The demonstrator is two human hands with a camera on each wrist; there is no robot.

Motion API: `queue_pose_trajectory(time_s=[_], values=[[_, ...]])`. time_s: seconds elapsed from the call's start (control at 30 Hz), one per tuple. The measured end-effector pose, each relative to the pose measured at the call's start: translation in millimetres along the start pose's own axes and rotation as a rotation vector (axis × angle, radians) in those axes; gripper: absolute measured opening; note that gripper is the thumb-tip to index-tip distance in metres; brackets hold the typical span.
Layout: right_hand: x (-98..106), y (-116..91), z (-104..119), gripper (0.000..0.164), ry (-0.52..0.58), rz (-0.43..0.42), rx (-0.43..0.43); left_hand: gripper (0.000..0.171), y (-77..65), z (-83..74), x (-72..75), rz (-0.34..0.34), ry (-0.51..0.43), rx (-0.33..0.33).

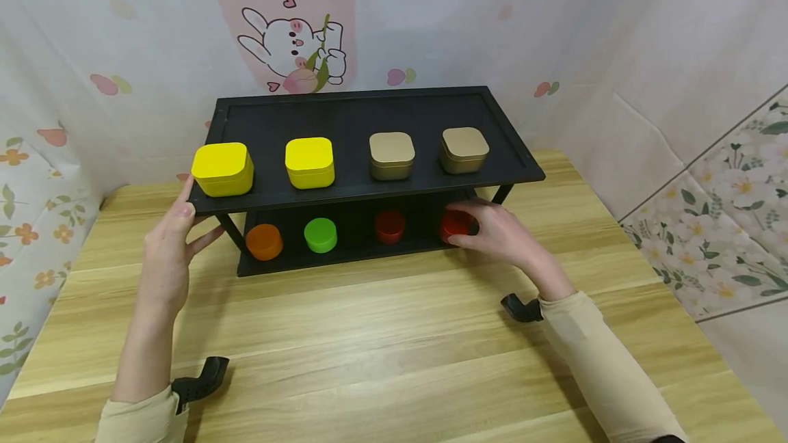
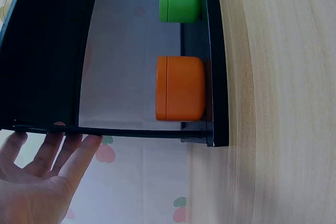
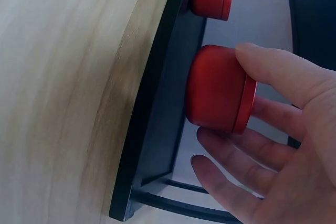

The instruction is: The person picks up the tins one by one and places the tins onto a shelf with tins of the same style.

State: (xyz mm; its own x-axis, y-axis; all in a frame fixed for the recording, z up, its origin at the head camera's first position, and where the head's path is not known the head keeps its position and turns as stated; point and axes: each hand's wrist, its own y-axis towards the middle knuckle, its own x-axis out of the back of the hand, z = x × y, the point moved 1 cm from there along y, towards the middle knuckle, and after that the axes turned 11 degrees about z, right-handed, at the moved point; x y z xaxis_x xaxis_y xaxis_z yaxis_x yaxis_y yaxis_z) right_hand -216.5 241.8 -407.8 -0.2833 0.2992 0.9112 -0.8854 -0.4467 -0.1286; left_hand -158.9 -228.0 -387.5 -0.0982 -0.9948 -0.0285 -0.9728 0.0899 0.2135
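A two-tier black shelf (image 1: 345, 113) stands on the wooden table. My right hand (image 1: 498, 232) holds a round red tin (image 3: 218, 88) at the right end of the lower tier, thumb on one side and fingers on the other. Beside it on that tier is another red tin (image 1: 390, 227), then a green tin (image 1: 321, 235) and an orange tin (image 1: 264, 242). My left hand (image 1: 169, 251) touches the left end of the upper tier with fairly straight fingers; in the left wrist view the fingertips (image 2: 90, 141) meet its end edge.
On the upper tier sit two yellow square tins (image 1: 223, 168) (image 1: 310, 163) and two gold square tins (image 1: 392, 155) (image 1: 464, 150). Thin black legs join the tiers at both ends. A patterned cloth (image 1: 431, 26) hangs behind the shelf.
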Motion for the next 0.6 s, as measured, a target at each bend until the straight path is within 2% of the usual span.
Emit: queue_pose_trajectory(time_s=[0.6], values=[[-0.1,11.1,-4.9,0.06,0.032,0.045,-0.045,0.047,-0.3,-0.9,0.1,0.013,0.015,-0.002]])
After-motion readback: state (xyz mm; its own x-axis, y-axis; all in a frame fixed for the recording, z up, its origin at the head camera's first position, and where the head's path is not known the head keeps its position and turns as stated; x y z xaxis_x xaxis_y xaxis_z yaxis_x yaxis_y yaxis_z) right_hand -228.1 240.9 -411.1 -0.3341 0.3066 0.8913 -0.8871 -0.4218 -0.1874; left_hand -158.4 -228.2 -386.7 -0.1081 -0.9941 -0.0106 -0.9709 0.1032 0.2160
